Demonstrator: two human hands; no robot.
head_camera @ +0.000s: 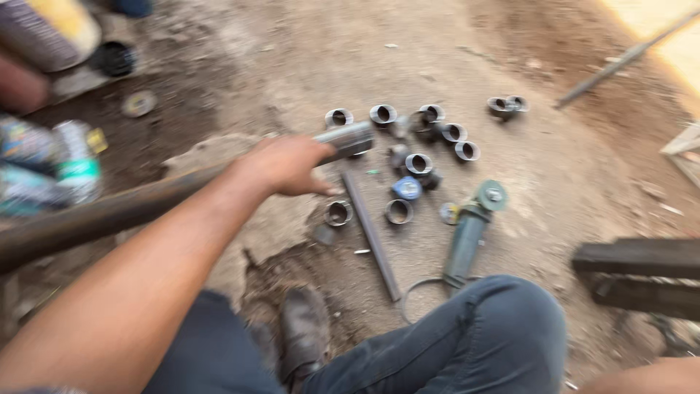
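While your left hand (pixel 281 166) clamps around the long pipe (pixel 146 201), that pipe lies low across the dirt ground (pixel 292 58), its axis running from eight o'clock to two o'clock, its open end pointing at the short pipe rings (pixel 419 146). A thin rod (pixel 370 233) lies just beside your fingertips at five o'clock, an angle grinder (pixel 470 233) beyond. Your right hand is out of view.

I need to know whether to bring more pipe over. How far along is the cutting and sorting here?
Looks done: about a dozen short cut pipe rings lie scattered on the dirt floor. In hand: the left hand rests on a long pipe, fingers over it. The angle grinder lies idle beside a thin rod. Left: much of that pipe remains uncut. The right hand is barely visible.
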